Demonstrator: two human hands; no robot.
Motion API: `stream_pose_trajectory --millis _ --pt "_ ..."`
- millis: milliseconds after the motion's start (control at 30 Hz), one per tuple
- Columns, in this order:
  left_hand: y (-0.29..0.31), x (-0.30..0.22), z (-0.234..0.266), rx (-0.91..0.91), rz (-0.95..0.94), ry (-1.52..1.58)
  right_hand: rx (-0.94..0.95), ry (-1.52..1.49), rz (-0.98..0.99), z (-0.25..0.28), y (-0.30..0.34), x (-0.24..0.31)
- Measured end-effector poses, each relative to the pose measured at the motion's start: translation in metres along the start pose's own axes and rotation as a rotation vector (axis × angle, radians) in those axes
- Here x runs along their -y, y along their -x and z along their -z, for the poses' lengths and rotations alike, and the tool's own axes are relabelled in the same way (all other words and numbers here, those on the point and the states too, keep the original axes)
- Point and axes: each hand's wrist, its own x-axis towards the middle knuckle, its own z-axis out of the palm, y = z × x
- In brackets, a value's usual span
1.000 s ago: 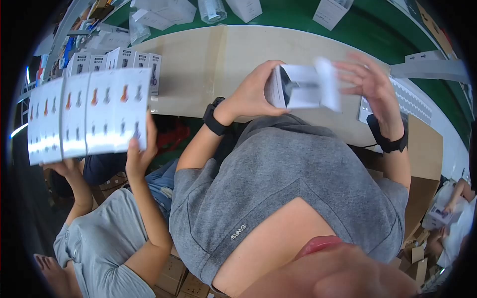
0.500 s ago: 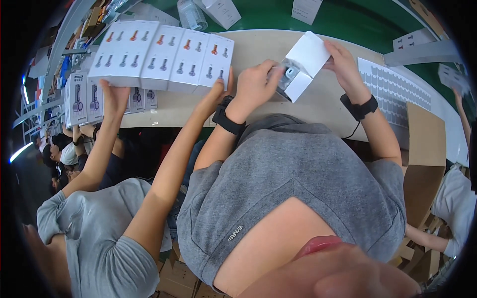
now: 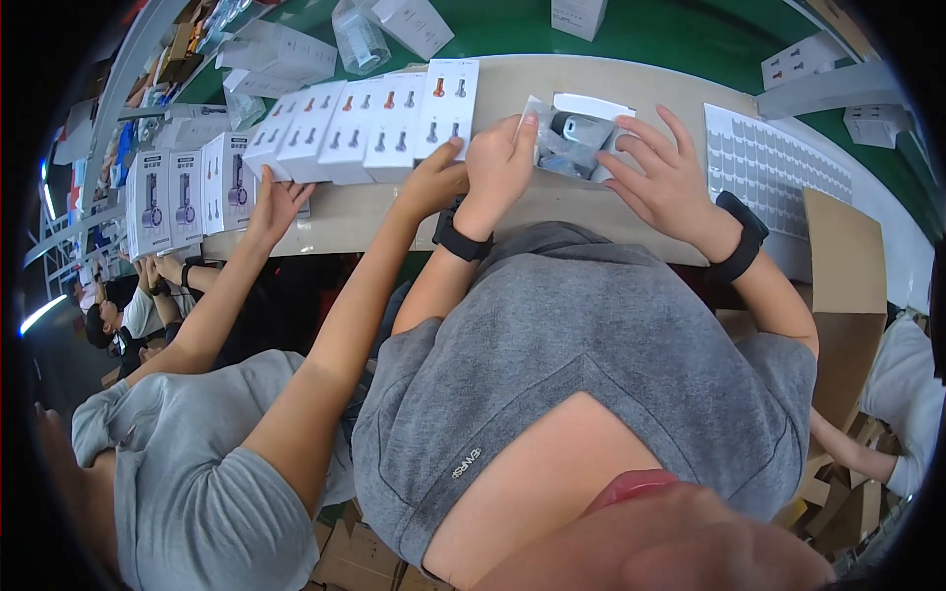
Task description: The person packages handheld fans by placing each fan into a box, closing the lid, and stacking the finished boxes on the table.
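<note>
In front of me on the table sits an opened white box (image 3: 594, 102), its far flap showing. A light grey device with a dark part, wrapped in a clear plastic bag (image 3: 567, 153), lies in or over its opening; which one I cannot tell. My left hand (image 3: 498, 163) is closed at the left side, apparently pinching the edge of the plastic. On the other side my right hand (image 3: 662, 177) is open, fingers spread beside the bag. Both wrists wear black bands.
To my left, a co-worker's hands (image 3: 434, 182) touch a leaning row of white printed boxes (image 3: 394, 123). Grey-patterned sheet (image 3: 774, 163) lies at the right, beside an open cardboard carton (image 3: 845, 256). Beyond the table, a green surface (image 3: 498, 28) holds white boxes and a bagged item (image 3: 361, 39).
The white box has been lowered and turned; the bagged device now shows more. My right hand has let go of the box and spread its fingers. The co-worker's boxes have tipped and spread.
</note>
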Motion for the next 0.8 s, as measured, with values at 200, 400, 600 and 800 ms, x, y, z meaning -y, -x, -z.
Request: stream_pose_trajectory --millis 200,400,600,800 --pt "-0.018 -0.019 -0.007 -0.422 -0.578 -0.281 -0.125 0.082 0.055 -0.023 0.020 -0.012" --pt "-0.033 -0.017 -0.008 0.208 -0.605 -0.264 -0.117 -0.006 0.081 -0.028 0.009 -0.015" --pt "-0.047 -0.019 -0.004 0.413 -0.610 -0.372 -0.044 0.039 -0.065 -0.019 -0.010 -0.014" --pt "-0.058 -0.015 -0.019 0.573 -0.523 -0.489 -0.017 0.199 -0.169 -0.034 -0.025 -0.011"
